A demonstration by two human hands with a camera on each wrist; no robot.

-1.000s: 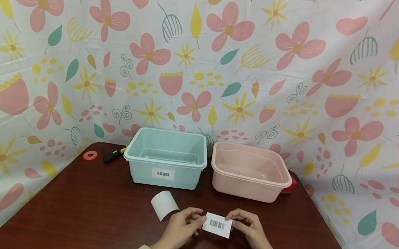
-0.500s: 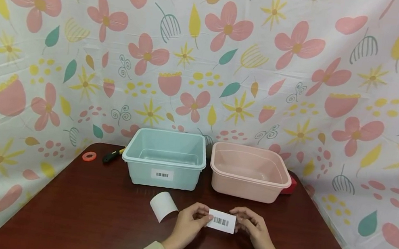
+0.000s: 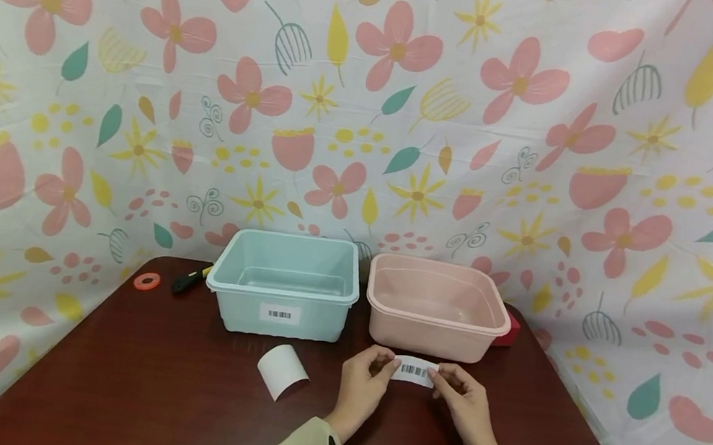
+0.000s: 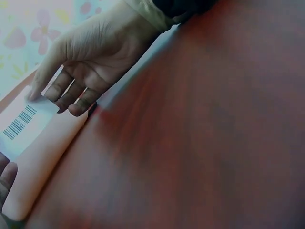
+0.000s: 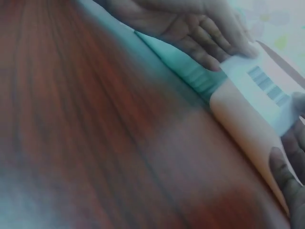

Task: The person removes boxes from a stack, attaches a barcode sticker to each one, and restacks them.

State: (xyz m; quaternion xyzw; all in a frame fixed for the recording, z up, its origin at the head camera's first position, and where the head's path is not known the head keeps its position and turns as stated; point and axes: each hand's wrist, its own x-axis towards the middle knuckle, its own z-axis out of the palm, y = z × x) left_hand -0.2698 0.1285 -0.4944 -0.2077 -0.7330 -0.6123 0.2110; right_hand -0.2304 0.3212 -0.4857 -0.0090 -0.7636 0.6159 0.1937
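A white barcode label (image 3: 414, 371) is stretched between my two hands, slightly bowed, just in front of the pink basin (image 3: 429, 335). My left hand (image 3: 360, 390) pinches its left end between thumb and fingers. At the other end, my right hand (image 3: 466, 408) pinches it the same way. In the left wrist view the right hand (image 4: 95, 52) shows large at the top, with the label (image 4: 21, 121) below it. The right wrist view has the left hand (image 5: 186, 24) above and the right hand's fingers (image 5: 286, 174) at the lower right edge.
A light blue basin (image 3: 280, 325) bears a barcode label (image 3: 279, 314) on its front. A curled white paper piece (image 3: 282, 371) lies before it. An orange tape roll (image 3: 146, 281) and a black-and-yellow tool (image 3: 189, 281) lie at back left. Something red (image 3: 506, 332) sits behind the pink basin.
Both hands have moved forward and right with the label, towards the pink basin. The right fingers shifted along the label's right end; the label now bows. The head view turned slightly right.
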